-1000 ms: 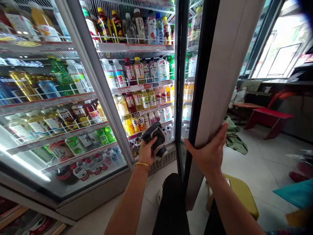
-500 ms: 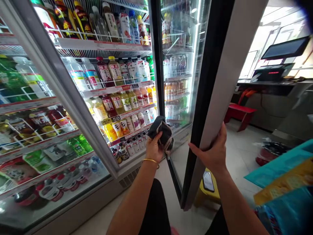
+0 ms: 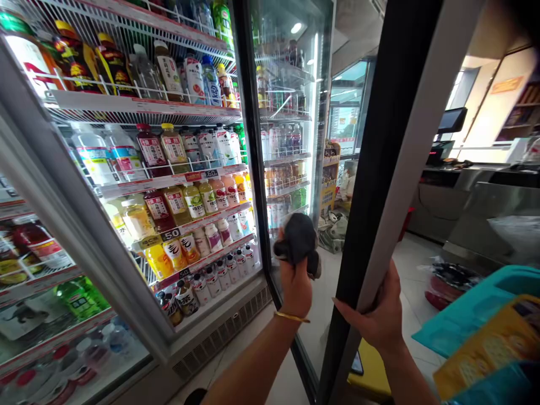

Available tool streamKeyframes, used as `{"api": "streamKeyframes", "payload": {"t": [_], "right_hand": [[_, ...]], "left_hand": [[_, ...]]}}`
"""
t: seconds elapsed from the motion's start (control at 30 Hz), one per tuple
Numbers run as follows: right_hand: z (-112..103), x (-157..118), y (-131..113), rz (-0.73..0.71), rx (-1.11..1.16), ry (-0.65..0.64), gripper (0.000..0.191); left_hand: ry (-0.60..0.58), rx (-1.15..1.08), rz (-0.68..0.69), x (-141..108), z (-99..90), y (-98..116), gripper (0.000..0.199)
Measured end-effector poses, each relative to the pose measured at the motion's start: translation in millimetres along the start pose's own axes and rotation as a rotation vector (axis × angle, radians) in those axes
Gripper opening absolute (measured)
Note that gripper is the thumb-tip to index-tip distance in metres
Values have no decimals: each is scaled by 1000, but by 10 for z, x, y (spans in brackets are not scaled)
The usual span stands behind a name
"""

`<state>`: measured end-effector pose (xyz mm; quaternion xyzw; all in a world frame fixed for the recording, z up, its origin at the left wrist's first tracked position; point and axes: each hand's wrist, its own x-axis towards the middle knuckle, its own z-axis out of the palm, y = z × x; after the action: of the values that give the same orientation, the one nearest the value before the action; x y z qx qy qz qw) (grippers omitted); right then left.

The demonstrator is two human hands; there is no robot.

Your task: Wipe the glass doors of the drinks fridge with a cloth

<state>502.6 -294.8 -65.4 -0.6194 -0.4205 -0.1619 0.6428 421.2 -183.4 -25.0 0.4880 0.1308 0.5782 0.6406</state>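
Note:
My left hand (image 3: 296, 287), with a gold bangle at the wrist, is closed on a bunched dark cloth (image 3: 298, 239). The cloth is held up against or close to the inner glass of the open fridge door (image 3: 373, 185); whether it touches cannot be told. My right hand (image 3: 382, 312) grips the door's grey outer edge, thumb on the black frame and fingers wrapped behind. Left of the door, the lit drinks fridge shows shelves of bottles (image 3: 196, 202) behind white wire rails.
A yellow stool (image 3: 371, 374) with a phone (image 3: 357, 364) on it stands behind the door's lower edge. On the right are a turquoise and yellow package (image 3: 485, 332), a dark red bin (image 3: 442, 287) and a counter (image 3: 464, 219). A closed glass door (image 3: 80, 225) covers the fridge's left section.
The view has turned to the right. My left hand has moved with the cloth from beside the door's inner frame across in front of its glass. My right hand keeps its grip on the door.

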Motion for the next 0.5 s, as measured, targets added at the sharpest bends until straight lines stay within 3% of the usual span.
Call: {"api": "streamKeyframes", "payload": {"t": [0.1, 0.27, 0.33, 0.4, 0.5], "right_hand": [[-49, 30, 0, 80, 25, -26, 113], [-163, 66, 104, 182, 44, -102, 104], [-205, 85, 171, 184, 57, -146, 98], [-214, 113, 214, 142, 129, -170, 83], [-146, 172, 178, 112, 221, -77, 62]], "left_hand": [[-127, 174, 225, -17, 87, -137, 54], [-377, 346, 444, -21, 70, -202, 60], [-424, 332, 440, -77, 44, -214, 65], [-406, 273, 352, -154, 40, -219, 62], [-314, 220, 207, -242, 86, -179, 53]]}}
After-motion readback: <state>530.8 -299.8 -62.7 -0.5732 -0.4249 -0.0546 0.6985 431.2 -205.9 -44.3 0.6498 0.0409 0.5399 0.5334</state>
